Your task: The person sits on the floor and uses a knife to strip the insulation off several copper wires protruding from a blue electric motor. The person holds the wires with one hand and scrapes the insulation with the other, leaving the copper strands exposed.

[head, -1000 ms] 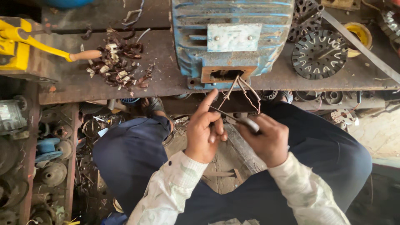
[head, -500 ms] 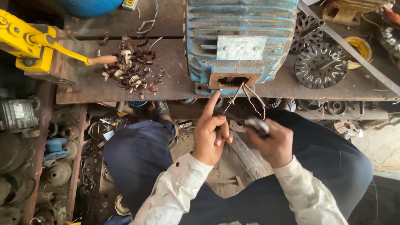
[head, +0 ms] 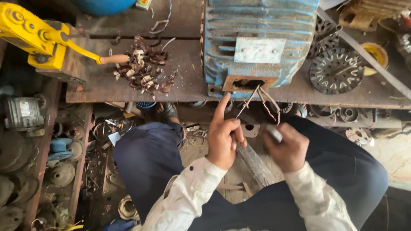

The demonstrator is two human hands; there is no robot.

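Note:
A blue ribbed electric motor (head: 257,42) stands on a rusty metal bench (head: 180,81) with thin copper wires (head: 262,99) coming out of an opening in its front. My left hand (head: 223,139) pinches one of these wires, with the index finger pointing up towards the motor. My right hand (head: 287,146) sits just to the right, closed around a small grey-handled tool (head: 274,132) near the wire ends. Both hands hover over my lap, between my knees in dark blue trousers.
A yellow lever tool (head: 40,40) sits at the bench's left end, beside a pile of scrap bits (head: 143,70). A round slotted metal disc (head: 336,70) lies right of the motor. Old motor parts (head: 25,141) crowd the shelves and floor on the left.
The view has shifted, so motor and bench appear lower in frame. My hands stay at the wires; the right hand has drawn slightly away to the right with its tool.

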